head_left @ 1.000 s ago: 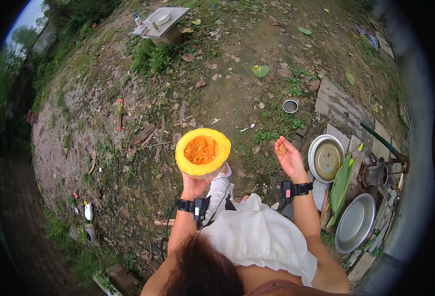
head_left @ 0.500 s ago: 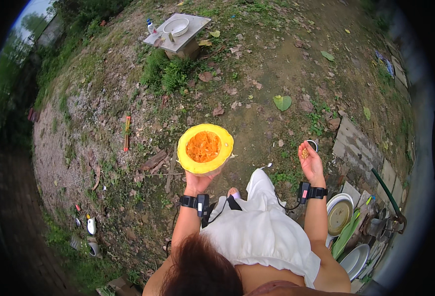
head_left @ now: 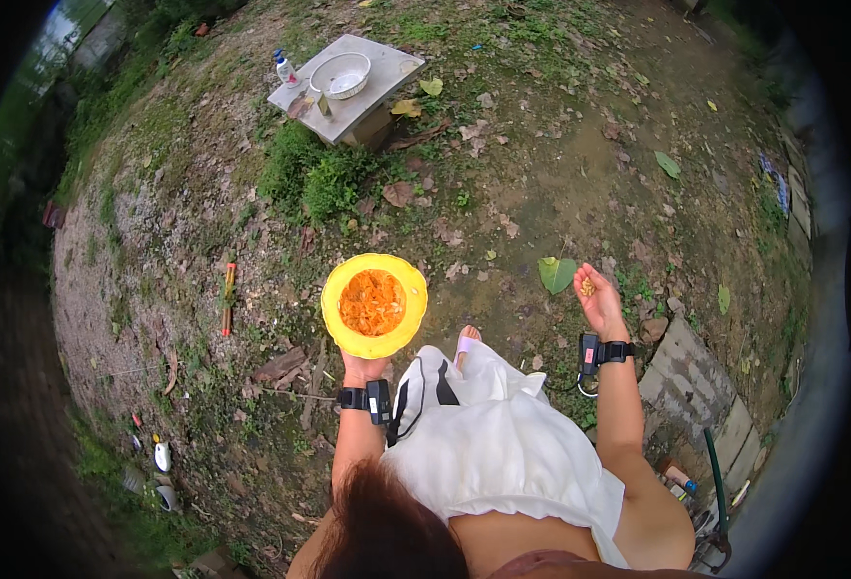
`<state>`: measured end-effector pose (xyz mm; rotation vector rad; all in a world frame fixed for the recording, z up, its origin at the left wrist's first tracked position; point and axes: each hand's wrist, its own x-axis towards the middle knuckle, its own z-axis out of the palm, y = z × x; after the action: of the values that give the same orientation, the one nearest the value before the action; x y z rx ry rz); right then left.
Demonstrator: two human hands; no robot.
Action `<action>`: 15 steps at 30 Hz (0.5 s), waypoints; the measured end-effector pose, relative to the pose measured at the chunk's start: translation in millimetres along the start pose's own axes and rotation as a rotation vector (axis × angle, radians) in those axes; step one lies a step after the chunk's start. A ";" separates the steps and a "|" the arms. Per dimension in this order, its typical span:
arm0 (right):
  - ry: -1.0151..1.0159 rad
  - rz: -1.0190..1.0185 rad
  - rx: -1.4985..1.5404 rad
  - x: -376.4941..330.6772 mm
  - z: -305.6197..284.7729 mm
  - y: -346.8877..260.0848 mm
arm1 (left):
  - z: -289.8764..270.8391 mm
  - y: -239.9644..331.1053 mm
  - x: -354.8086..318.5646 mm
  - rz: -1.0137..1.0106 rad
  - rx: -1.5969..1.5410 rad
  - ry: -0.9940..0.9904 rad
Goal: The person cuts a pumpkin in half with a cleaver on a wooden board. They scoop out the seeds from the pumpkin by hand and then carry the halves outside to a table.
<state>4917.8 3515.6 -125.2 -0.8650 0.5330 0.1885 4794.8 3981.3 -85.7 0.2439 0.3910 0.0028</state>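
A halved pumpkin with a bright yellow rim and stringy orange flesh rests on my left hand, cut side up. Pale seeds show within the pulp. That hand supports it from below, and most of its fingers are hidden under the shell. Off to the right, my right hand is turned palm up and cupped around a small heap of pumpkin seeds. It is well apart from the pumpkin. Both wrists wear black straps with small boxes.
Ahead on the left stands a low table bearing a white basin and a bottle. Red-orange sticks lie on the ground at left. Concrete slabs and a green-handled tool are at right. Leaves litter the dirt.
My left hand and the pumpkin have shifted left and slightly down in view. The right hand, still holding seeds, is a little higher. The dark round container beside it no longer shows.
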 end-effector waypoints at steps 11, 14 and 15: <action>-0.276 0.170 -0.351 269.3 211.7 -65.6 | 63.4 11.3 297.6 0.016 -0.151 0.048; -0.240 0.239 -0.350 346.9 236.3 -74.9 | 89.5 24.4 400.0 0.047 -0.076 0.053; -0.238 0.238 -0.360 374.3 246.3 -81.4 | 95.3 30.5 435.4 0.047 -0.086 0.052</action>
<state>5358.0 3631.6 -134.1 -1.1098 0.3821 0.6117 5234.9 4010.2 -157.2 0.1683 0.4362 0.0725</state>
